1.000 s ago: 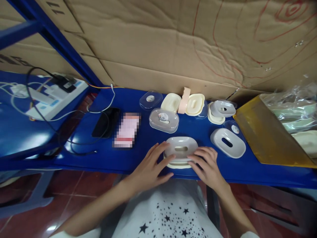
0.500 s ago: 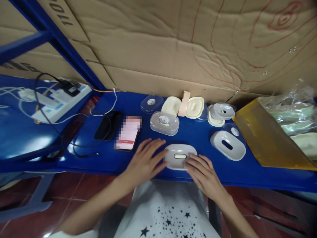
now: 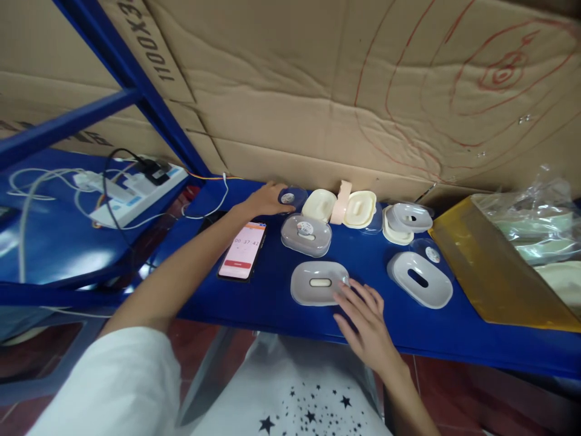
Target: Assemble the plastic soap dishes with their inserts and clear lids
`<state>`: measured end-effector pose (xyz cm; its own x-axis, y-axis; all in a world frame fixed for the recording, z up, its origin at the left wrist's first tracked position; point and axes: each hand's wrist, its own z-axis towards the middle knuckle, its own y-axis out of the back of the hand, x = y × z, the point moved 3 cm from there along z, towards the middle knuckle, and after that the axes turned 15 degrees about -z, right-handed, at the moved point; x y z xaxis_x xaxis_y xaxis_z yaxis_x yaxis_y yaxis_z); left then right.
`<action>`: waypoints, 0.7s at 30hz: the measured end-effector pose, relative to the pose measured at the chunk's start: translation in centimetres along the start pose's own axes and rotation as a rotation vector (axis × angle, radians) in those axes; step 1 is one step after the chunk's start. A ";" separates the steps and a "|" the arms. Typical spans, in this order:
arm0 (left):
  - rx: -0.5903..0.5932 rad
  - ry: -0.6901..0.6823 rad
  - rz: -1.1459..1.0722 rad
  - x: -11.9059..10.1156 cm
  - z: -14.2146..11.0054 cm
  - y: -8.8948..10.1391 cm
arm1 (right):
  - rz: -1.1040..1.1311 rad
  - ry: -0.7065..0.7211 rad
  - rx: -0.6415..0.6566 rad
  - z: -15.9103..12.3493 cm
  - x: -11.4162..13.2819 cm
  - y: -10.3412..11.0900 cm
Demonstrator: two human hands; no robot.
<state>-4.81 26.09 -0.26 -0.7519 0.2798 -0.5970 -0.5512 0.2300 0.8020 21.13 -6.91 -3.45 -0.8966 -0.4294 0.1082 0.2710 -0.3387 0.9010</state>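
Observation:
My left hand [image 3: 269, 199] reaches to the back of the table. Its thumb and fingers close about the left edge of a clear plastic lid [image 3: 299, 197] with a round sticker. My right hand [image 3: 365, 318] rests its outstretched fingertips on the right end of a grey oval soap dish [image 3: 302, 287], which has a cream piece showing in its middle slot. Behind it stands a grey soap dish under a clear lid [image 3: 313, 243], also with a sticker. Cream oval trays [image 3: 320, 203] sit beside the lid, partly overlapped by a peach strip [image 3: 341, 206].
On the right are a slotted grey oval shell [image 3: 433, 290], a smaller grey shell [image 3: 403, 217] on a cream piece, and an open yellow bag [image 3: 481, 260] with plastic-wrapped parts. A lit phone [image 3: 242, 251] and a power strip [image 3: 140, 197] with cables lie left. Cardboard [image 3: 290, 109] stands behind.
My left hand has moved from beside the front grey soap dish to the clear lid at the back. My right hand stays at the dish's right end. The view has shifted slightly.

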 end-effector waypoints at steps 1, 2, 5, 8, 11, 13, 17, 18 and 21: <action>-0.001 0.001 0.003 0.2 -0.1 -0.3 | 0.009 -0.013 -0.009 -0.1 -0.1 0.0; -0.002 0.008 0.010 0.2 -0.2 -0.5 | 0.018 -0.022 -0.014 -0.1 -0.2 0.0; -0.005 0.016 0.022 0.1 -0.5 -0.9 | 0.037 -0.031 -0.020 0.2 -0.4 0.0; -0.018 0.013 0.023 -0.6 -1.0 0.0 | 0.036 -0.030 -0.015 0.4 -0.3 0.0; -0.051 -0.034 0.011 -2.2 -3.7 2.2 | 0.036 -0.059 -0.023 0.1 -0.4 0.0; -0.106 -0.205 -0.032 -4.2 -7.4 3.6 | 0.040 -0.086 -0.045 -0.3 -0.6 -0.1; -0.037 -0.492 -0.100 -8.4 -17.0 2.3 | 0.034 -0.121 -0.117 -1.0 -1.1 -0.1; 0.015 -0.538 -0.103 -9.1 -19.1 1.0 | 0.032 -0.117 -0.132 -1.1 -1.2 0.0; 0.087 -0.583 -0.105 -9.7 -22.3 -3.4 | 0.025 -0.078 -0.127 -1.1 -1.5 0.1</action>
<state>-3.67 1.83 3.18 -0.3591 0.7110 -0.6046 -0.5614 0.3530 0.7485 22.85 -7.26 -4.03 -0.9122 -0.3743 0.1668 0.3313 -0.4337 0.8379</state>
